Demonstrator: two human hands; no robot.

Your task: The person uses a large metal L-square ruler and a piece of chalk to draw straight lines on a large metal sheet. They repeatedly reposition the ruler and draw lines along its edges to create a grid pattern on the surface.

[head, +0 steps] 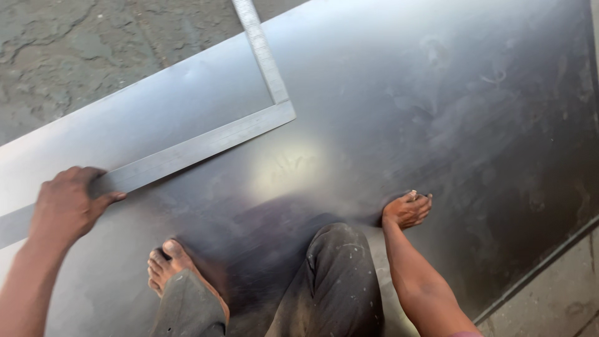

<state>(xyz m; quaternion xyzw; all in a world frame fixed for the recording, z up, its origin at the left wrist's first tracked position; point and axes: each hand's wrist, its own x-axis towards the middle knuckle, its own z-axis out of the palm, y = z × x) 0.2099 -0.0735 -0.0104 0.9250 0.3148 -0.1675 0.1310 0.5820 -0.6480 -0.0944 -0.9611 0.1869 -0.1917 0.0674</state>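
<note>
Knee (pixel 340 274): nearest the camera, bent, in dark grey dusty trousers, low in the middle of the view, over the sheet.

Bare foot (pixel 167 265): planted flat on the sheet, left of the knee, toes pointing away, trouser hem covering the heel.

Right hand (pixel 407 210): resting on the sheet just right of the knee, fingers curled into a loose fist, knuckles down on the metal; something small and pale poking out at the top of the fist, too small to identify. Forearm running back toward the lower right corner.

Left hand (pixel 64 203): pressed down on the long arm of the steel square (pixel 187 150), palm over the blade, thumb stretched along its near edge, fingers wrapped over the far edge; clamping the blade against the sheet.

Steel square: L-shaped, flat on the sheet, long arm running from the left edge up to the corner near centre, short graduated arm leading from that corner up and out of the top of the view.

Metal sheet (pixel 474 125): large, dull grey, smudged and lightly scratched, filling most of the view, bright glare patch between the hands, right of the square's long arm.

Ground (pixel 93 50): rough, cracked grey concrete beyond the sheet's far edge at upper left; a strip also showing at lower right.
</note>
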